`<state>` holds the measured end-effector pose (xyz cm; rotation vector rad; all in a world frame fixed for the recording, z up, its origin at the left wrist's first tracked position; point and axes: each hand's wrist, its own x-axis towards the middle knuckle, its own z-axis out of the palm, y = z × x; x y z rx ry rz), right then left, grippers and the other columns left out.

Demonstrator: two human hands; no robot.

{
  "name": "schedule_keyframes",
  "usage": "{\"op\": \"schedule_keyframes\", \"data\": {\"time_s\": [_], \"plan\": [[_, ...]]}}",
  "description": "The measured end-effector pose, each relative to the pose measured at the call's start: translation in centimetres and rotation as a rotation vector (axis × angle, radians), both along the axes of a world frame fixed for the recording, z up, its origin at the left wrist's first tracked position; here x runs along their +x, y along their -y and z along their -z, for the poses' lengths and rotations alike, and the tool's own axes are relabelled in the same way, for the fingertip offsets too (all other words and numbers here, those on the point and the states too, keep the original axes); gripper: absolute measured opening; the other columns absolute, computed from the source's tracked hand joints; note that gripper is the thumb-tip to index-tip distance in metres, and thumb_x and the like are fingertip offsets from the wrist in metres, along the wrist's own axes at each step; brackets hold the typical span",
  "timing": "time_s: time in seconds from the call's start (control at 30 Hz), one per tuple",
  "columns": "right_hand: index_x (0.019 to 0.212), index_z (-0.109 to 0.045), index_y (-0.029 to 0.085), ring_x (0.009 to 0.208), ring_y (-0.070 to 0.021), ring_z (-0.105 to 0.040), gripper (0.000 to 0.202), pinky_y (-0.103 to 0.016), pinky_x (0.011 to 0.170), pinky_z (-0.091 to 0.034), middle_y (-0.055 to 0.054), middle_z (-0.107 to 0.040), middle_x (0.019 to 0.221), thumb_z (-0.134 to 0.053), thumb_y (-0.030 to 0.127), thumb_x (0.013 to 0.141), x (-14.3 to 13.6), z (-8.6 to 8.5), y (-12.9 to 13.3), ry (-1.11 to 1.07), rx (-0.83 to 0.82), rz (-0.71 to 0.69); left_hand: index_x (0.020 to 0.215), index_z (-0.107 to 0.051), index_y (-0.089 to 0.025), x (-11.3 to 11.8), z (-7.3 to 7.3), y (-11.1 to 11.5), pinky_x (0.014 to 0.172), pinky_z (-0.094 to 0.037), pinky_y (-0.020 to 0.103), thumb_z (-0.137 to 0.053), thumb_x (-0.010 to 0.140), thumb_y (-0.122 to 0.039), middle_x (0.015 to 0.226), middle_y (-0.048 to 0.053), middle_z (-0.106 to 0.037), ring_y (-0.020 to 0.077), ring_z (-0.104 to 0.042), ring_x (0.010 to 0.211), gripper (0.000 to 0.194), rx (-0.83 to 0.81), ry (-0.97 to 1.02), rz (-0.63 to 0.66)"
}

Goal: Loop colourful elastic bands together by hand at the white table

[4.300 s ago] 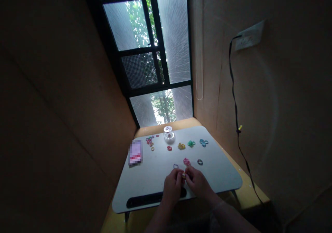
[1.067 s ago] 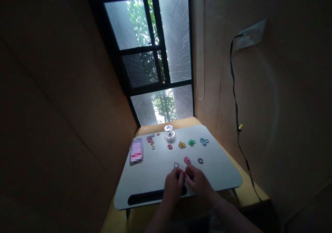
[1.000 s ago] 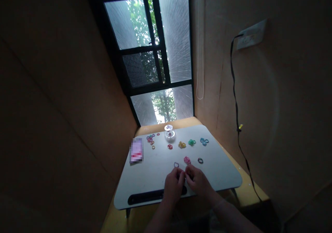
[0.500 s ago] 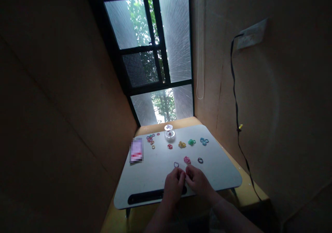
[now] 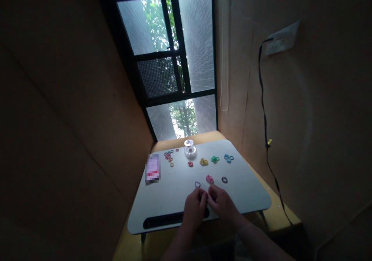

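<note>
Close together over the front of a white lap table point(image 5: 171, 195), my left hand point(image 5: 195, 204) and my right hand point(image 5: 221, 202) have their fingers curled and pinched. What lies between the fingertips is too small to make out. Just beyond the left fingers is a single purple ring-shaped band point(image 5: 197, 184). A small pile of pink bands point(image 5: 209, 179) lies past the right fingertips, with a dark band point(image 5: 224, 180) to its right. Farther back are groups of red bands point(image 5: 190, 164), yellow bands point(image 5: 204, 161), green bands point(image 5: 214, 159) and blue bands point(image 5: 229, 158).
A clear round container point(image 5: 190, 151) stands at the table's back. Mixed-colour bands point(image 5: 168, 156) lie to its left. A blurred purple packet point(image 5: 152, 168) rests at the left edge. Along the front runs a black slot point(image 5: 162, 220). A black cord point(image 5: 265, 117) hangs down the right wall.
</note>
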<state>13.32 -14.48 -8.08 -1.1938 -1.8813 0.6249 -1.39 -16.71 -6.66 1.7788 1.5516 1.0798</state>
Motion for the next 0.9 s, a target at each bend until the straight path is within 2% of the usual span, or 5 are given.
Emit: {"op": "schedule_keyframes", "data": {"time_s": [0.23, 0.53, 0.9], "plan": [[0.075, -0.049, 0.022, 0.06, -0.0144, -0.052, 0.009, -0.025, 0.057, -0.037, 0.002, -0.056, 0.066, -0.05, 0.023, 0.084, -0.06, 0.05, -0.1, -0.004, 0.0, 0.012, 0.08, -0.062, -0.019, -0.06, 0.27, -0.07, 0.062, -0.037, 0.025, -0.049, 0.092, -0.034, 0.071, 0.001, -0.065, 0.0164, -0.059, 0.067, 0.023, -0.003, 0.0, 0.001], [0.081, -0.053, 0.021, 0.062, -0.0154, -0.055, 0.002, -0.026, 0.059, -0.038, 0.001, -0.059, 0.069, -0.052, 0.022, 0.082, 0.0, 0.29, -0.17, -0.034, -0.003, 0.003, 0.079, -0.061, -0.02, 0.06, -0.15, 0.08, 0.064, -0.038, 0.025, -0.049, 0.092, -0.034, 0.072, 0.001, -0.065, 0.0167, -0.059, 0.068, 0.023, -0.006, 0.017, 0.006], [0.077, -0.047, 0.022, 0.063, -0.0152, -0.053, 0.01, -0.026, 0.059, -0.037, 0.001, -0.057, 0.069, -0.049, 0.024, 0.086, 0.05, 0.11, -0.1, -0.011, -0.015, -0.013, 0.078, -0.061, -0.02, 0.02, 0.03, 0.17, 0.063, -0.037, 0.025, -0.049, 0.092, -0.033, 0.072, 0.001, -0.064, 0.0162, -0.058, 0.068, 0.022, 0.002, 0.002, 0.006]]}}
